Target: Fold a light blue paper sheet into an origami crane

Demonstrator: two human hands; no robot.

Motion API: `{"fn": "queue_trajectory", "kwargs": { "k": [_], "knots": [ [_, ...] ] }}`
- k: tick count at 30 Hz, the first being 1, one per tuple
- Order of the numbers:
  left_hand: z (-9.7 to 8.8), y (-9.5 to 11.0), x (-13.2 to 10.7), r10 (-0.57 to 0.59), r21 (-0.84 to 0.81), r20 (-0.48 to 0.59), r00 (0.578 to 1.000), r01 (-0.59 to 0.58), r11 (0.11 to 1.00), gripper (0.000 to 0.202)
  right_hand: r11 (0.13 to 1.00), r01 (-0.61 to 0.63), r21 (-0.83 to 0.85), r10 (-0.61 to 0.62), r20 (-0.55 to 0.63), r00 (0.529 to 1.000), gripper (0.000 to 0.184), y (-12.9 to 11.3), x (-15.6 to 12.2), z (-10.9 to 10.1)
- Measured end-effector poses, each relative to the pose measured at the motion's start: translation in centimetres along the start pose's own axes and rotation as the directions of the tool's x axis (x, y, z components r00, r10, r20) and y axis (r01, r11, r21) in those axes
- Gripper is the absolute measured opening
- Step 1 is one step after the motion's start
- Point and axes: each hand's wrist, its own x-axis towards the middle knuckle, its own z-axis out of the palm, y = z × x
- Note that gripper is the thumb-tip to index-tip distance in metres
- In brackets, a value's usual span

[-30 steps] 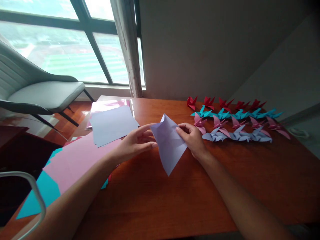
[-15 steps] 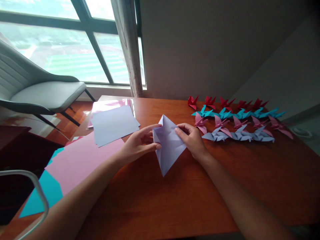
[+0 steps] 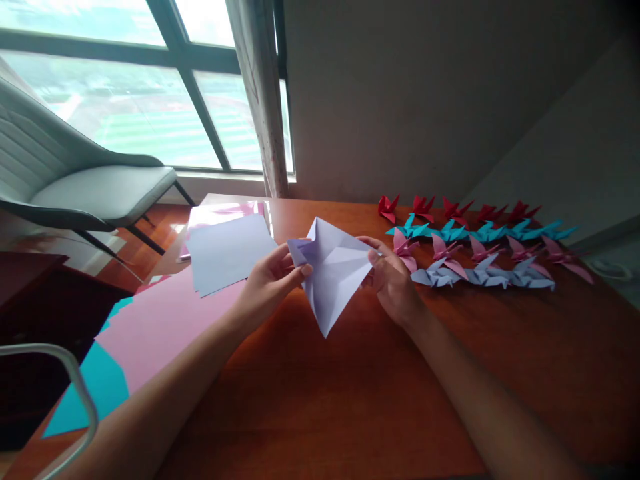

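A pale lavender sheet of origami paper [image 3: 333, 267], creased and partly opened out, is held up over the wooden table. My left hand [image 3: 275, 277] pinches its left corner between thumb and fingers, and a fold stands up beside that grip. At the opposite corner, my right hand [image 3: 390, 277] has its thumb on top and its fingers beneath, partly hidden by the sheet. One point of the paper faces away from me and another points down toward me.
Rows of folded paper cranes in red, blue [image 3: 487, 231], pink and lavender [image 3: 483, 273] stand at the back right. Flat lavender sheets [image 3: 227, 253], pink sheets [image 3: 170, 327] and blue sheets [image 3: 95, 390] lie at the left. A chair [image 3: 105, 193] stands by the window.
My hands have moved apart, spreading the lavender paper wider between them. Its left corner now sticks out to the left, and the whole sheet is raised slightly.
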Motion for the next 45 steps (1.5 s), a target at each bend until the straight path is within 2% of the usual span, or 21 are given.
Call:
{"fn": "queue_trajectory", "kwargs": {
  "k": [4,7,10,14,21,30,35,39,45],
  "knots": [
    [-0.20,-0.16,-0.02,0.005,-0.029,-0.038,0.999,-0.006,1.000,0.029,0.997,0.078,-0.021,-0.074,0.141,0.987,0.035,-0.30,-0.38,0.18],
    [-0.11,-0.11,-0.07,0.004,-0.036,-0.018,1.000,-0.005,0.999,0.036,0.990,0.127,-0.057,-0.115,0.176,0.978,0.047,-0.07,-0.57,0.39],
    [-0.03,-0.02,-0.13,-0.004,-0.040,0.009,1.000,0.004,0.999,0.042,0.983,0.143,-0.115,-0.125,0.152,0.980,0.056,0.21,-0.59,0.40],
    [-0.24,0.04,-0.23,-0.024,-0.013,-0.002,1.000,0.024,1.000,0.033,0.966,0.192,-0.173,-0.177,0.101,0.979,0.042,0.23,-0.33,0.14],
    [-0.11,0.59,-0.24,-0.016,0.059,-0.023,1.000,0.017,0.998,0.030,0.971,0.192,-0.141,-0.183,0.074,0.980,0.032,0.18,-0.03,-0.12],
    [-0.15,0.35,-0.19,-0.015,0.064,-0.058,0.998,0.019,0.998,0.034,0.945,0.197,-0.260,-0.196,0.029,0.980,0.034,-0.69,-0.18,0.38],
    [-0.38,0.33,-0.26,-0.033,0.049,0.010,0.999,0.033,0.998,0.017,0.943,0.193,-0.272,-0.199,0.004,0.980,0.037,-0.22,-0.01,0.37],
    [-0.44,0.30,-0.31,-0.048,0.007,0.055,0.997,0.048,0.999,0.017,0.941,0.180,-0.286,-0.192,-0.011,0.981,0.038,0.09,0.13,0.18],
    [-0.40,0.44,-0.38,-0.070,-0.020,0.066,0.995,0.071,0.997,0.025,0.925,0.177,-0.335,-0.178,0.027,0.984,0.036,-0.42,0.12,-0.01]
  ]
}}
